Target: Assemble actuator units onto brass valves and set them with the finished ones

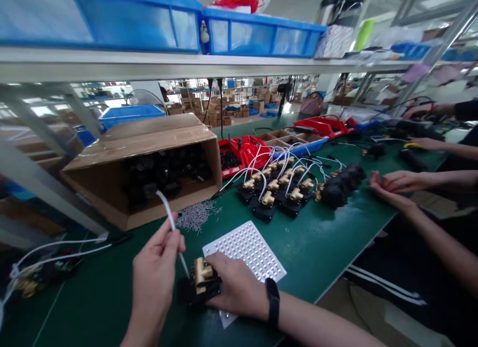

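Note:
Between the thumb and fingers of my left hand [159, 265] is a white cable [169, 211], its loose end pointing up toward the carton. The cable's lower end runs down to a black valve unit with a brass fitting [202, 271]. My right hand [239, 286] grips this unit from the right side, close above the green table. Partly under my right hand lies a silver plate with rows of holes [251, 247]. A pile of small screws [196, 215] is spread just beyond my left hand.
An open cardboard box [172, 202] of black parts stands behind the screws. Several finished-looking brass-and-black units with white cables [274, 187] sit to its right, near red bins [246, 155]. Co-workers' hands [396, 185] are at the right. A shelf [224, 65] crosses above.

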`<act>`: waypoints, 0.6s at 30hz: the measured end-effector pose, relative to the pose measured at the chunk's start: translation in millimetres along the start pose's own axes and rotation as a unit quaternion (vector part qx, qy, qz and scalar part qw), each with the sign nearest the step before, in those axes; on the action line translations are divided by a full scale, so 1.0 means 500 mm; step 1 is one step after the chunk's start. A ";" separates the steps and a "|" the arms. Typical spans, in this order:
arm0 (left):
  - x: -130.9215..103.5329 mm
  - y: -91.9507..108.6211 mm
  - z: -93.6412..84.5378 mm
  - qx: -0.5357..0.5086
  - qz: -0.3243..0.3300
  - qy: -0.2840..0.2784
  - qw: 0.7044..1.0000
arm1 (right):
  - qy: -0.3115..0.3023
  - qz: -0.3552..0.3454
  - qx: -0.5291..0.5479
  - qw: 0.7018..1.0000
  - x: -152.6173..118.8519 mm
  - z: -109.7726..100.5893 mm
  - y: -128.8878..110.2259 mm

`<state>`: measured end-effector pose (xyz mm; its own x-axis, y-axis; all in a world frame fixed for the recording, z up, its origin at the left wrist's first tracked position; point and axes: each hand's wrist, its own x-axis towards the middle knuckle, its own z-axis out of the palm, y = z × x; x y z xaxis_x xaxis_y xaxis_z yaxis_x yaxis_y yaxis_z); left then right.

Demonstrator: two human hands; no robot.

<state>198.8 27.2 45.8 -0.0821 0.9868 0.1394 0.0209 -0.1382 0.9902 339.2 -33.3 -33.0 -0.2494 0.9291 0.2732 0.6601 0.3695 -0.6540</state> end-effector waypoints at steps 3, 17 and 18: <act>-0.017 0.064 0.091 0.101 0.080 -0.167 0.978 | 0.116 0.062 0.044 0.990 -0.031 -0.056 0.004; -0.070 -0.115 0.009 0.173 -0.077 -0.249 0.950 | 0.275 0.288 -0.171 0.901 -0.180 -0.199 0.279; -0.072 -0.126 -0.017 0.174 -0.097 -0.229 0.953 | 0.273 0.292 -0.175 0.900 -0.178 -0.192 0.276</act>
<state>191.8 -0.1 -21.4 0.3234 0.9354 -0.1428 0.3855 0.0076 0.9227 520.7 -66.4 -79.9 0.5348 0.7811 0.3222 0.7718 -0.2963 -0.5626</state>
